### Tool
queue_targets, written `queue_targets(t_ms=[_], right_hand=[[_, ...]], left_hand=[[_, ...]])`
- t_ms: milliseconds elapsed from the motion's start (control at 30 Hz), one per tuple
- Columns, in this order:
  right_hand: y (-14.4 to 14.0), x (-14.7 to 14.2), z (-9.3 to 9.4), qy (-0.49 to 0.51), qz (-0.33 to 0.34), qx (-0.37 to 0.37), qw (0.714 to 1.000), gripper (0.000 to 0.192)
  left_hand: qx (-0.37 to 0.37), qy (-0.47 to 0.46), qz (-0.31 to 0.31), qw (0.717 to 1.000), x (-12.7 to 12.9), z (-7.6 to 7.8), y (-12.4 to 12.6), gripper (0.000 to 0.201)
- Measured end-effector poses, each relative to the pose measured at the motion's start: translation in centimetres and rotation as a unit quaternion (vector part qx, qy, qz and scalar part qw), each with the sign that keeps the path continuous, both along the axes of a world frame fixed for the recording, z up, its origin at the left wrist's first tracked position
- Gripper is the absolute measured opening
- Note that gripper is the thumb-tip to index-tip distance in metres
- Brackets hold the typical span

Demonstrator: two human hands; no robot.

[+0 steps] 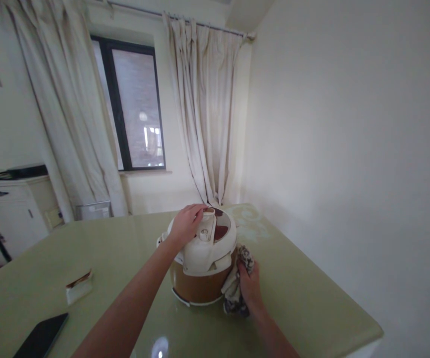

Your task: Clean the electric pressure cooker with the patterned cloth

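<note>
A rice cooker (pixel 203 284) with a white lid and a brown body stands upright on the green tabletop. My left hand (pixel 188 224) lies on top of its lid, fingers stretched across toward the lid's brown-and-grey panel; the fingertips are partly out of sight. In my right hand (pixel 251 284) is a bunched cloth (pixel 232 287), pale with a dark grey pattern. The hand is closed round it, and the cloth touches the right side of the cooker's body.
The tabletop (pixel 125 258) runs to a wall on the right. A dark phone (pixel 42 337) lies at the front left, with a small white-and-brown packet (pixel 79 287) beyond it. A white cabinet (pixel 11 204) and a clear chair back (pixel 93 210) stand behind the table.
</note>
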State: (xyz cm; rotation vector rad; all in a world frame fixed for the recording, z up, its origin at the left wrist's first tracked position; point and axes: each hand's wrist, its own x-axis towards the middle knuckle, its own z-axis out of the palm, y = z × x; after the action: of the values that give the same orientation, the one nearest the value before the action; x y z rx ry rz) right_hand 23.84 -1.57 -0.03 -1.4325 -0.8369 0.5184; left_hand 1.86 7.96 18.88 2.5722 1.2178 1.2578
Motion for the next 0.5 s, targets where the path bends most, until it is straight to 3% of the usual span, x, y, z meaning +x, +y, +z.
queue_targets(t_ms=[167,267,333,400,500], right_hand=[[-3.3,-3.2,-4.1,-0.008,-0.012,-0.036,0.999,0.070],[-5.3,-5.7,-4.5,0.030,-0.002,-0.034,0.999,0.074],[-6.2,-6.9,-4.3,0.051,0.010,-0.032,0.998,0.075],[-7.1,-7.6,-3.9,0.057,0.022,-0.034,0.998,0.076],[-8.1,-8.3,-3.3,0.051,0.082,-0.032,0.995,0.076]], left_hand=[[-0.029,-0.036,0.008,0.999,0.2,0.1,0.5,0.037],[-0.043,-0.093,0.025,0.994,-0.2,1.2,-0.9,0.034],[-0.035,-0.167,0.061,0.983,-0.8,1.1,-3.5,0.034],[-0.020,-0.255,0.103,0.961,-1.4,-0.7,-7.7,0.034],[-0.029,-0.310,0.124,0.942,-2.2,-6.8,-15.0,0.026]])
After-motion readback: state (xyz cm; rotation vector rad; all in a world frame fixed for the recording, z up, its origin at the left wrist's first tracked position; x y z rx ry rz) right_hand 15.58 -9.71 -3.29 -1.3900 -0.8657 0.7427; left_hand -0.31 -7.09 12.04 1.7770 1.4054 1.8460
